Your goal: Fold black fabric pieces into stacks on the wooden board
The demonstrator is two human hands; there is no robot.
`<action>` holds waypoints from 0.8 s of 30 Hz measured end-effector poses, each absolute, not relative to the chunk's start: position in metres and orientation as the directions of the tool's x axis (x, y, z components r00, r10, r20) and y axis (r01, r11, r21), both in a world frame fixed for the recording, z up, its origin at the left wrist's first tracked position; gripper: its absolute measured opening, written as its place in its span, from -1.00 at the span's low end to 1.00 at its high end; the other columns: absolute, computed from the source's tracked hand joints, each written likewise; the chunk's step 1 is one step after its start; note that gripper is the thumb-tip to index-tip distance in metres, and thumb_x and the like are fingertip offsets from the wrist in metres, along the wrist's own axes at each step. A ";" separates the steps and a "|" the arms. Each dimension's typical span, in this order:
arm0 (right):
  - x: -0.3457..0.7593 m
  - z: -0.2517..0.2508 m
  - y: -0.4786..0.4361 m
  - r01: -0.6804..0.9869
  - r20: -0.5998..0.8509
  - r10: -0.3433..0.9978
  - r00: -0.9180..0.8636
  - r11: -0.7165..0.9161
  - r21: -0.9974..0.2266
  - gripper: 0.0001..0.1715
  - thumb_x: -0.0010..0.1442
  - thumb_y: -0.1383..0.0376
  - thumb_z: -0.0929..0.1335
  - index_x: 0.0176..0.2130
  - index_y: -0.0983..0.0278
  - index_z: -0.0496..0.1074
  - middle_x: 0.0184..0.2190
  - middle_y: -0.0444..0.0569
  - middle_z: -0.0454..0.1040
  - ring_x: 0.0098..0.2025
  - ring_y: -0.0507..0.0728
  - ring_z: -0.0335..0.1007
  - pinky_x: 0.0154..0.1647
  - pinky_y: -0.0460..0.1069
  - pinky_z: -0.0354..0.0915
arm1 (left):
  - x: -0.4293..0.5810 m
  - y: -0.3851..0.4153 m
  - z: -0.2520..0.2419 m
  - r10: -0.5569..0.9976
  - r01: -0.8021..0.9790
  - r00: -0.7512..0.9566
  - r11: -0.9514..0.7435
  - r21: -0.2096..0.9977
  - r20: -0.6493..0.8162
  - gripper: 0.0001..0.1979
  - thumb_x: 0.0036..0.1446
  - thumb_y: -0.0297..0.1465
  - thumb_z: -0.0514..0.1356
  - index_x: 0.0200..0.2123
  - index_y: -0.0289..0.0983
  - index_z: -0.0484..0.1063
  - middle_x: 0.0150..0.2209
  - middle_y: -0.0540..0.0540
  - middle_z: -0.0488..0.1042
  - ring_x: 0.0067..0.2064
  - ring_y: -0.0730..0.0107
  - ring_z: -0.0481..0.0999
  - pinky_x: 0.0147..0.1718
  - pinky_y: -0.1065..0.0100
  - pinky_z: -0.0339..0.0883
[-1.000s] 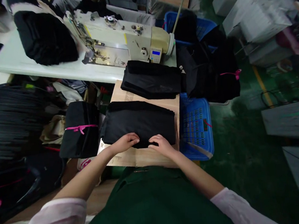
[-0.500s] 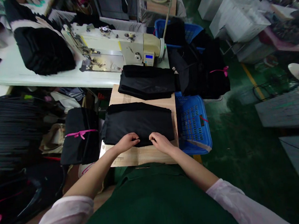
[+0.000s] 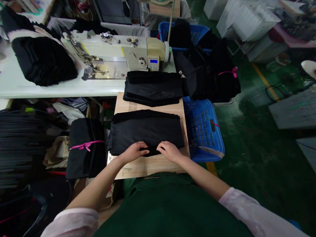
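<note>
Black cloth stack, near edge under hands

The folded cloth at the centre of the frame is plain black, on a tan, wood-grained board. Below, the apron is dark green. Right of centre, the basket is blue, patterned with a grid of holes; left of centre, a bright pink ribbon crosses a black bundle. The sewing machine, upper centre, is cream.
</note>
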State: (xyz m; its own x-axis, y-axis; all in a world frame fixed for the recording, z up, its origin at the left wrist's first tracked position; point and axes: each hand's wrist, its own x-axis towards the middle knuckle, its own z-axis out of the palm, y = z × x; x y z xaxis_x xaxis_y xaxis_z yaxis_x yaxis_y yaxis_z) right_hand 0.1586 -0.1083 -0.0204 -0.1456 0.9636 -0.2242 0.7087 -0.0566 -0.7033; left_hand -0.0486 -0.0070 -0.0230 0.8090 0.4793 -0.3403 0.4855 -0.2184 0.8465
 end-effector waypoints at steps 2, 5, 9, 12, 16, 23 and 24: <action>0.158 -0.019 -0.107 0.729 -0.241 0.961 -0.139 -0.065 -0.681 -0.80 0.32 0.30 0.28 -0.30 0.23 0.48 -0.25 -0.06 0.52 -0.14 0.10 0.37 -0.06 -0.01 0.24 | -0.048 -0.005 -0.025 0.486 0.493 0.806 -0.236 0.837 -0.338 -0.64 0.14 -0.11 0.11 -0.41 -0.29 0.46 -0.35 -0.07 0.44 -0.27 0.35 0.43 -0.19 0.36 0.28; 0.155 -0.019 -0.108 0.748 -0.233 0.963 -0.137 -0.054 -0.661 -0.81 0.32 0.30 0.27 -0.27 0.24 0.47 -0.24 -0.04 0.50 -0.14 0.11 0.37 -0.06 0.00 0.26 | -0.046 0.001 -0.028 0.462 0.502 0.813 -0.250 0.828 -0.354 -0.70 0.12 -0.18 0.11 -0.40 -0.29 0.48 -0.38 -0.06 0.46 -0.29 0.36 0.43 -0.22 0.38 0.28; 0.154 -0.017 -0.116 0.780 -0.137 0.984 -0.117 0.006 -0.626 -0.83 0.30 0.33 0.28 -0.16 0.25 0.46 -0.08 0.03 0.45 -0.01 0.15 0.32 0.05 0.05 0.24 | -0.043 0.013 -0.026 0.450 0.550 0.797 -0.262 0.793 -0.404 -0.72 0.11 -0.23 0.12 -0.36 -0.30 0.52 -0.40 -0.04 0.51 -0.35 0.37 0.45 -0.30 0.40 0.26; 0.155 -0.012 -0.124 0.839 0.032 0.999 -0.016 0.030 -0.543 -0.72 0.29 0.35 0.27 -0.01 0.24 0.42 0.12 0.08 0.32 0.17 0.21 0.16 0.20 0.15 0.12 | -0.036 0.027 -0.017 0.504 0.585 0.770 -0.312 0.748 -0.392 -0.70 0.14 -0.21 0.10 -0.32 -0.28 0.53 -0.38 -0.03 0.54 -0.35 0.35 0.47 -0.31 0.39 0.26; 0.154 -0.015 -0.130 0.839 0.114 0.981 -0.159 0.195 -0.508 -0.74 0.34 0.35 0.23 -0.06 0.25 0.46 -0.06 0.06 0.44 0.00 0.16 0.28 0.06 0.10 0.22 | -0.020 0.056 -0.007 0.570 0.616 0.754 -0.441 0.653 -0.325 -0.72 0.14 -0.21 0.13 -0.28 -0.27 0.53 -0.29 -0.06 0.57 -0.27 0.29 0.51 -0.24 0.37 0.29; 0.147 -0.042 -0.126 0.799 0.000 0.971 -0.241 0.198 -0.567 -0.85 0.26 0.32 0.35 -0.19 0.31 0.51 -0.21 0.01 0.49 -0.12 0.14 0.31 -0.09 0.02 0.30 | 0.007 0.077 -0.007 0.767 0.749 0.633 -0.574 0.331 -0.105 -0.75 0.12 -0.47 0.14 -0.13 -0.29 0.49 -0.09 -0.24 0.48 -0.02 0.07 0.42 -0.07 0.18 0.31; 0.147 -0.044 -0.125 0.798 -0.004 0.970 -0.242 0.197 -0.570 -0.86 0.26 0.32 0.35 -0.21 0.30 0.51 -0.22 0.00 0.49 -0.13 0.14 0.31 -0.10 0.02 0.29 | 0.007 0.072 -0.009 0.783 0.754 0.619 -0.573 0.321 -0.058 -0.73 0.10 -0.49 0.14 -0.10 -0.30 0.47 -0.07 -0.26 0.45 0.00 0.05 0.40 -0.05 0.16 0.31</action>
State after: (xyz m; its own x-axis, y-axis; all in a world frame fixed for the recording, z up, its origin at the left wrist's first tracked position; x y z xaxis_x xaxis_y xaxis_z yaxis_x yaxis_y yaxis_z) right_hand 0.1472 -0.1246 -0.0435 -0.2422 0.9702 -0.0039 0.7978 0.1969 -0.5699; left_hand 0.0072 0.0719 -0.0089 0.6191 0.7832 -0.0575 0.7542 -0.5726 0.3214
